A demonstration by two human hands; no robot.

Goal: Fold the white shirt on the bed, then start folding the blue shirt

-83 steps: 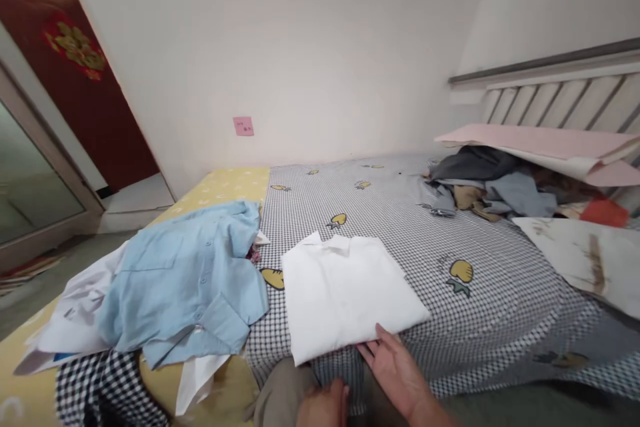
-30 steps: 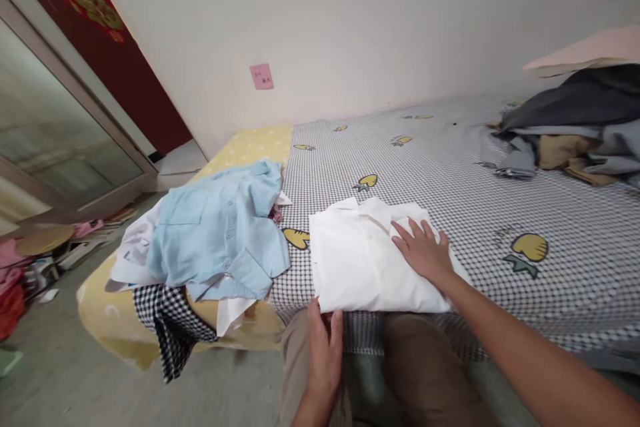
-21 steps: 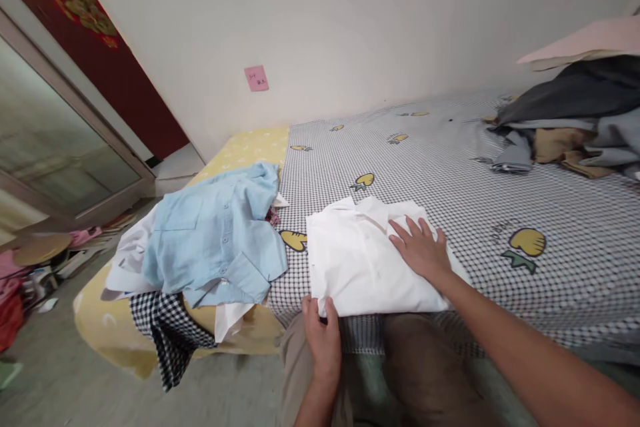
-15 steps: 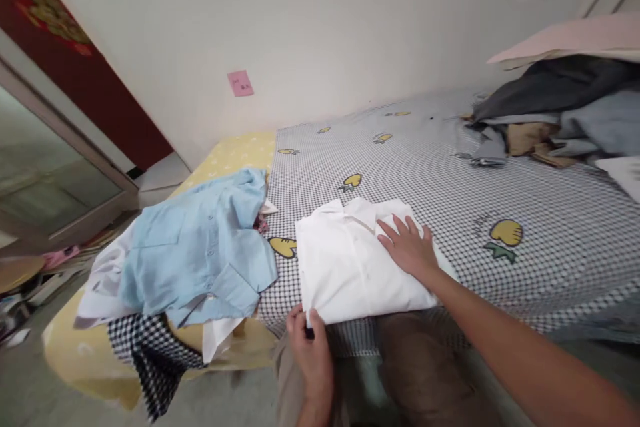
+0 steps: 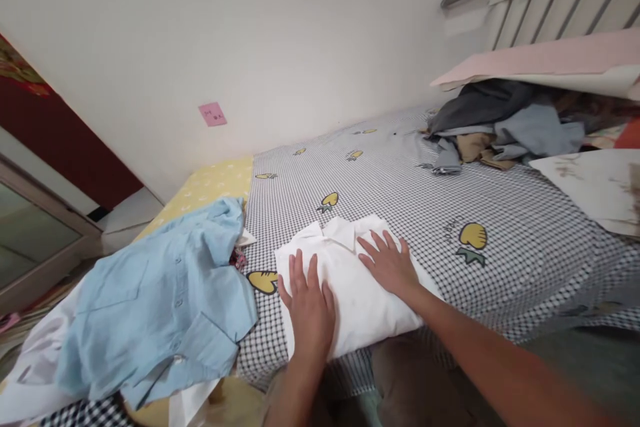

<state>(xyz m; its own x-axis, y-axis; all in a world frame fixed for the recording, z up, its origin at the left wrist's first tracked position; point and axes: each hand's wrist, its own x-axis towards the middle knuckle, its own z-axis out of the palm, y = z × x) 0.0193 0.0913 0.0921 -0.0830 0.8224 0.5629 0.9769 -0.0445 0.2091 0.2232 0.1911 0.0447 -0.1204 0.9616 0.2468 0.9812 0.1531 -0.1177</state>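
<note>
A white collared shirt [image 5: 353, 307], folded into a rough rectangle, lies at the front edge of the bed with its collar toward the wall. My left hand [image 5: 309, 310] rests flat on the shirt's left part, fingers stretched out and apart. On the right part, near the collar, my right hand [image 5: 393, 265] lies palm down with spread fingers. Both hands touch the cloth without gripping it. Left of the white shirt, a light blue button-up shirt [image 5: 160, 293] is spread out on top of other clothes.
Under the shirts is a black-and-white checked sheet [image 5: 400, 193] with yellow prints; a yellow sheet [image 5: 215, 180] adjoins it. Grey and brown clothes [image 5: 500, 127] are heaped at the right, beneath a pink sheet-like piece [image 5: 545, 67]. A pink note [image 5: 213, 114] is on the wall.
My left hand has let go of the shirt's lower left corner and moved up onto its front, laid flat. My right hand stays on the shirt. The view has turned somewhat right.
</note>
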